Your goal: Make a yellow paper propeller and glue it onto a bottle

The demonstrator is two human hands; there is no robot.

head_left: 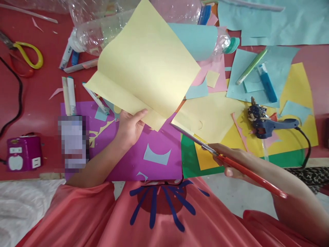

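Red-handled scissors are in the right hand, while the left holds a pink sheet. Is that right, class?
The colour is wrong: in the head view, the left hand holds a pale yellow sheet; the red-handled scissors are in the right hand.

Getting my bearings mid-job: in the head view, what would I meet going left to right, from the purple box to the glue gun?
Purple box, pixelated object, left hand, pale blue cutout, right hand, glue gun. The held scissors overlap the right hand, so they're left out.

Bottles (92, 36) behind on tabletop (38, 106), paper sheet (151, 65) before them, glue gun (262, 126) on papers (293, 85) right, socket block (24, 151) left.
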